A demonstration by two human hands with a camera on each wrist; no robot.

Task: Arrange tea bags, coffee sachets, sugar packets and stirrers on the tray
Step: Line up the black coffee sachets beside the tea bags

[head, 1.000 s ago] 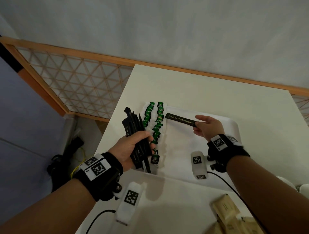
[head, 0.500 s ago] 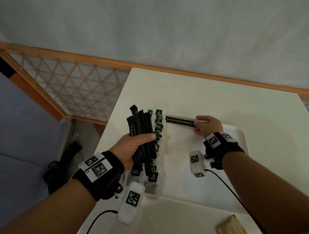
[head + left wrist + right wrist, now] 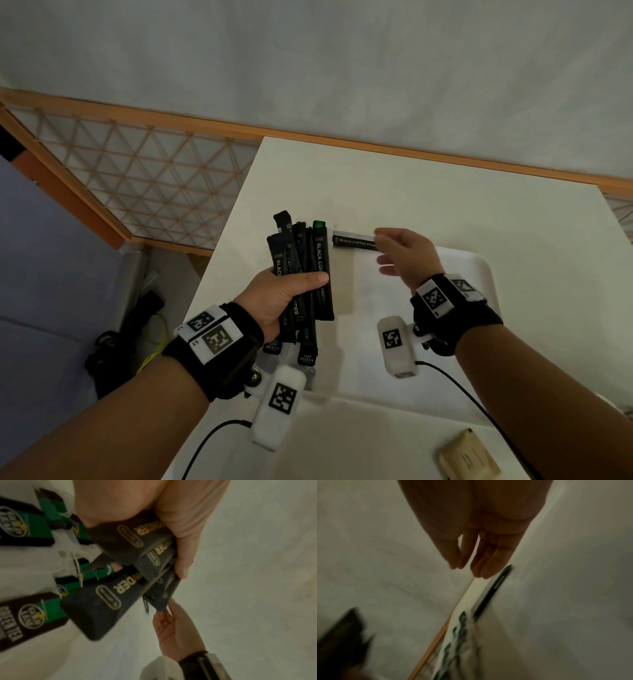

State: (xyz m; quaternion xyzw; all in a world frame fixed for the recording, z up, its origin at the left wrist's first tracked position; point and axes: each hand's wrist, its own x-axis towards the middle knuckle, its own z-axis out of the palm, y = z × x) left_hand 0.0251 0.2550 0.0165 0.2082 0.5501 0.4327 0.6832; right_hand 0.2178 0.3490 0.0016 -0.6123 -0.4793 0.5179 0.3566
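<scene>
Left hand (image 3: 274, 301) grips a fan of black coffee sachets (image 3: 301, 270), thumb laid across their fronts, fingers wrapped behind. The bundle stands roughly upright in the fist, top ends splayed above the thumb, bottom ends sticking out below the palm. Judged a supply grip: the stock is held loosely fanned so single sticks can be drawn off one at a time.

Directly beneath that fist, partly hidden by the bundle, lie the green-labelled tea bags (image 3: 32, 616), in rows along the near-left part of the white tray (image 3: 472, 274). The left wrist view shows their tags and strings flat on the tray floor under the held sachets. Tea appears already dealt with.

Just right of the bundle's top end, one single coffee sachet (image 3: 354, 241) lies crosswise at the tray's far edge. Placed there, it likely starts a coffee row clear of the tea.

Right hand (image 3: 406, 262) sits at that sachet's right end. Fingers are extended and close together, not pinching; the right wrist view shows the fingertips (image 3: 481, 568) straight, with the sachet's dark edge just beyond them. Whether they touch it cannot be told; blur is heavy.

Below and right of the right wrist, off the tray, a tan packet (image 3: 469, 455) waits on the table (image 3: 394, 178), probably sugar. No stirrers are visible.
</scene>
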